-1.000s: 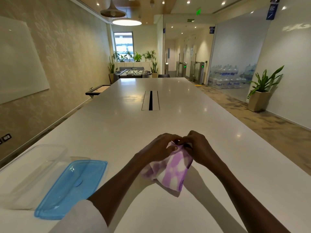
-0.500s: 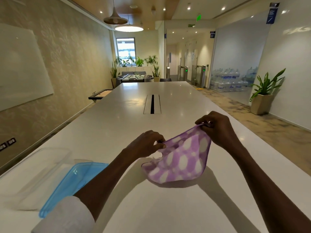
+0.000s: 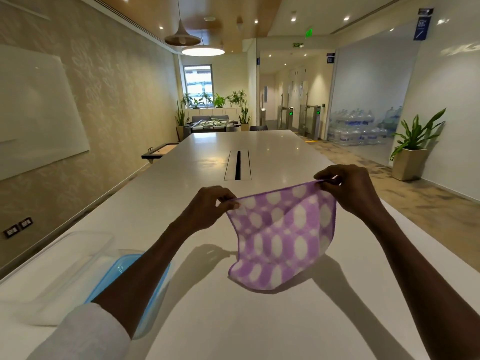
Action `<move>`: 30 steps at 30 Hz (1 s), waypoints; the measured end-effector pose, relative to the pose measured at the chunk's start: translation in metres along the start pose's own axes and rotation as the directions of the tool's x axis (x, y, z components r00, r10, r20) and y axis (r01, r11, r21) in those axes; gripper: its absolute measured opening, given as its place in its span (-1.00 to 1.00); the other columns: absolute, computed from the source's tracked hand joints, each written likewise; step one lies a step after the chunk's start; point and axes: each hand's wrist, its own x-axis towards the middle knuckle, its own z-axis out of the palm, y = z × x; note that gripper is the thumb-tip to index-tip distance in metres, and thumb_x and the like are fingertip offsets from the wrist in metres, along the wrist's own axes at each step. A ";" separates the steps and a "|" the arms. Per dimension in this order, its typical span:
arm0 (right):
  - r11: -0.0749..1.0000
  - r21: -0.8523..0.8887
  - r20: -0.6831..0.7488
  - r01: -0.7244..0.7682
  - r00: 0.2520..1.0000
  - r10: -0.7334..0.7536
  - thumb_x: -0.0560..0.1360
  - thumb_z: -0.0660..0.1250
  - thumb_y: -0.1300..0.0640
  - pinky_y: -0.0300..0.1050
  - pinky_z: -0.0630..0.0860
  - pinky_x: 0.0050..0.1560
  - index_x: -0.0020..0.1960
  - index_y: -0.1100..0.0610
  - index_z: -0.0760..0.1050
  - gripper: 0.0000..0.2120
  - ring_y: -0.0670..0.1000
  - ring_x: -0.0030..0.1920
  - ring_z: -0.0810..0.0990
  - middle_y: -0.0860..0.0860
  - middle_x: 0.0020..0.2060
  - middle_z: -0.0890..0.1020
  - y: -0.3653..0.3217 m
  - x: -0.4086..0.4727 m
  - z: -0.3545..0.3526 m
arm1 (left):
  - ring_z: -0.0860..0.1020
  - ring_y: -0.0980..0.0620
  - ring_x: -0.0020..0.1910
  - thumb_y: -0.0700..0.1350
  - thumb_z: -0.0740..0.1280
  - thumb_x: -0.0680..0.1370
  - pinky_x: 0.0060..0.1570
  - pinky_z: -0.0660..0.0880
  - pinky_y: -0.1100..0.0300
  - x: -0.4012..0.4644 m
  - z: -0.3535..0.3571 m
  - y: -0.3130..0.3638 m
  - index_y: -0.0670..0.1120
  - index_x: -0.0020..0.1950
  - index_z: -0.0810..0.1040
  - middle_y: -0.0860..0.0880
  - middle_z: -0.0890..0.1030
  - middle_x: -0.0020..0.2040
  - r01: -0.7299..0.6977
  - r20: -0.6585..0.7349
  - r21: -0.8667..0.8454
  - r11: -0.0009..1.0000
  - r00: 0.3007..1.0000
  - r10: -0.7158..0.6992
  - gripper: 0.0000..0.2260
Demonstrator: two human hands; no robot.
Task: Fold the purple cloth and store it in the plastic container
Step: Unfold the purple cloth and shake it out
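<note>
The purple cloth (image 3: pixel 283 235) with white spots hangs spread above the white table (image 3: pixel 259 320). My left hand (image 3: pixel 207 207) pinches its upper left corner. My right hand (image 3: pixel 348 189) pinches its upper right corner, held a little higher. The cloth's lower edge sags close to the tabletop. The clear plastic container (image 3: pixel 65 266) sits at the table's near left, open. Its blue lid (image 3: pixel 114 276) lies beside it, partly hidden under my left forearm.
A cable slot (image 3: pixel 237 165) runs along the table's middle, beyond my hands. The table's right edge passes behind my right wrist; a potted plant (image 3: pixel 413 149) stands on the floor to the right. A wall with a whiteboard (image 3: pixel 33 113) runs along the left.
The cloth was bunched between both hands close together. My hands have pulled apart and risen, and the cloth is now opened out and hanging between them.
</note>
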 end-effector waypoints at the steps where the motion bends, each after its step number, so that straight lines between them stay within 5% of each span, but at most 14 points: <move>1: 1.000 0.012 -0.009 -0.003 1.000 0.003 0.40 0.50 0.26 -0.51 0.39 -0.27 0.00 0.14 0.68 -0.82 -0.22 -0.27 0.55 0.01 -0.17 0.68 0.000 0.003 -0.004 | 0.57 0.03 -0.18 -0.08 0.43 0.48 -0.20 0.48 0.26 0.003 -0.005 0.002 -0.12 -0.06 0.66 -0.05 0.65 -0.16 0.012 -0.051 -0.034 0.999 0.999 -0.014 -0.88; 5: 0.994 0.112 -0.080 -0.008 0.997 0.017 0.40 0.50 0.24 -0.39 0.45 -0.23 -0.01 0.13 0.69 -0.84 -0.34 -0.30 0.57 0.00 -0.22 0.68 -0.003 0.018 -0.016 | 0.54 0.20 -0.22 -0.07 0.40 0.52 -0.21 0.41 0.41 0.015 -0.030 0.013 -0.09 -0.07 0.63 0.01 0.63 -0.22 0.074 -0.211 -0.139 0.988 0.972 -0.102 -0.90; 10: 0.975 0.223 -0.134 0.009 0.991 0.022 0.43 0.46 0.25 -0.47 0.47 -0.33 0.02 0.21 0.67 -0.84 -0.30 -0.32 0.59 0.07 -0.18 0.69 -0.017 0.041 -0.029 | 0.64 0.01 -0.13 -0.08 0.38 0.53 -0.10 0.59 0.05 0.030 -0.058 0.036 -0.10 -0.04 0.62 -0.05 0.69 -0.16 0.089 -0.301 -0.417 0.905 0.926 -0.229 -0.89; 13: 0.975 0.215 -0.184 0.054 0.983 -0.013 0.44 0.46 0.20 -0.46 0.49 -0.32 0.05 0.21 0.66 -0.81 -0.29 -0.30 0.60 0.06 -0.16 0.69 -0.029 0.054 -0.041 | 0.61 0.22 -0.28 -0.15 0.39 0.52 -0.25 0.60 0.25 0.041 -0.077 0.055 -0.09 -0.06 0.63 0.14 0.68 -0.32 0.004 -0.374 -0.462 0.887 0.906 -0.199 -0.96; 17: 0.967 0.229 -0.249 0.111 0.967 -0.052 0.45 0.45 0.18 -0.48 0.47 -0.32 0.07 0.23 0.65 -0.78 -0.33 -0.29 0.60 0.04 -0.15 0.68 -0.049 0.072 -0.063 | 0.63 0.23 -0.28 -0.17 0.40 0.51 -0.28 0.57 0.30 0.054 -0.107 0.075 -0.17 0.01 0.63 0.13 0.67 -0.27 -0.074 -0.442 -0.424 0.903 0.887 -0.135 -0.88; 25: 0.818 0.545 -0.217 0.185 0.973 -0.075 0.48 0.41 0.24 -0.02 0.62 -0.12 0.13 0.32 0.59 -0.75 0.11 -0.14 0.64 0.12 -0.14 0.69 -0.085 0.085 -0.106 | 0.65 0.16 -0.24 -0.17 0.38 0.53 -0.26 0.59 0.26 0.061 -0.156 0.112 -0.08 -0.08 0.61 0.11 0.70 -0.28 -0.160 -0.419 -0.449 0.879 0.907 -0.049 -0.97; 30: 0.666 0.732 -0.095 0.142 0.990 -0.107 0.46 0.39 0.22 -0.17 0.62 -0.17 0.11 0.30 0.58 -0.75 0.04 -0.18 0.66 0.09 -0.20 0.70 -0.100 0.083 -0.128 | 0.64 0.08 -0.26 -0.09 0.37 0.52 -0.32 0.58 0.22 0.052 -0.177 0.123 -0.09 -0.01 0.63 0.06 0.69 -0.22 -0.129 -0.326 -0.491 0.862 0.944 -0.044 -0.89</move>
